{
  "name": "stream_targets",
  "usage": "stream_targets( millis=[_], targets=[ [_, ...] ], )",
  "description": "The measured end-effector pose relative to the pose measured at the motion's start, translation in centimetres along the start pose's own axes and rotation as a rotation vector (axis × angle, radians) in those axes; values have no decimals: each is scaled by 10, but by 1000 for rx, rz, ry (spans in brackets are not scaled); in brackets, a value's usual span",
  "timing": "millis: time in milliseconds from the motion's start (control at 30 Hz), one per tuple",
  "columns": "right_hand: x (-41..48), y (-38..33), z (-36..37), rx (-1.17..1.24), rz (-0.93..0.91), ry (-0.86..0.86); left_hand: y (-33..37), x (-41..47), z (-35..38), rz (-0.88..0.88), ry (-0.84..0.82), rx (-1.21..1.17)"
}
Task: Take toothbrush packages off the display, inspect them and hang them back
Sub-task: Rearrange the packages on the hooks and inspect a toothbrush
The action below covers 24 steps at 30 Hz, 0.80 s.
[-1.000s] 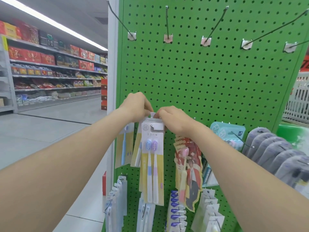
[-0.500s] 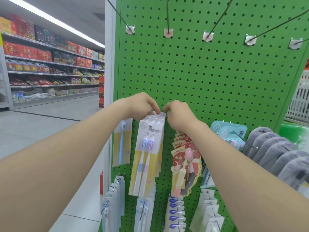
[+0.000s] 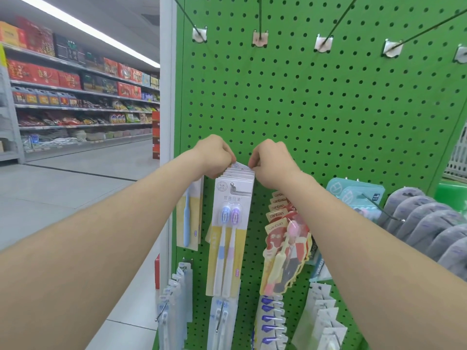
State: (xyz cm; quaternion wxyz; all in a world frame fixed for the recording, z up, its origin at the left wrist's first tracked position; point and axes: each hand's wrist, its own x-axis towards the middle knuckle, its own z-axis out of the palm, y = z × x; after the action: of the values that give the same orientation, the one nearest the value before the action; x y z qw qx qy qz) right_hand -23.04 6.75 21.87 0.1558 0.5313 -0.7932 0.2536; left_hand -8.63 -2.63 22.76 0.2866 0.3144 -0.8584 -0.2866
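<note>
Behind the grip a bright green pegboard (image 3: 328,117), dotted with an even grid of dark holes, is seen. Just below the grip the packs (image 3: 233,251) are printed white on top and pale yellow beneath, with blue and lilac brushes (image 3: 225,214) shown. Left of the grip a white-and-yellow card (image 3: 194,198) with a light blue brush (image 3: 186,223) is hung. Lower right, red-and-cream cartoon packs (image 3: 290,261), teal packs (image 3: 353,195) and grey pouches (image 3: 429,223) are seen.
</note>
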Motion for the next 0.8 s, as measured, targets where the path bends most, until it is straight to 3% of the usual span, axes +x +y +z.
stream_targets(
  millis=[133,333,600,800],
  targets=[
    [2,-2,-4,50,-1,98,-3,0,0,36,71,-46],
    [0,-6,-9,70,-72,86,-6,-5,-1,48,95,-16],
    [-14,-12,-18,128,-120,80,-3,-17,-7,53,191,141],
    [-51,-38,-33,208,-107,112,2,-40,-7,22,383,312]
  ],
)
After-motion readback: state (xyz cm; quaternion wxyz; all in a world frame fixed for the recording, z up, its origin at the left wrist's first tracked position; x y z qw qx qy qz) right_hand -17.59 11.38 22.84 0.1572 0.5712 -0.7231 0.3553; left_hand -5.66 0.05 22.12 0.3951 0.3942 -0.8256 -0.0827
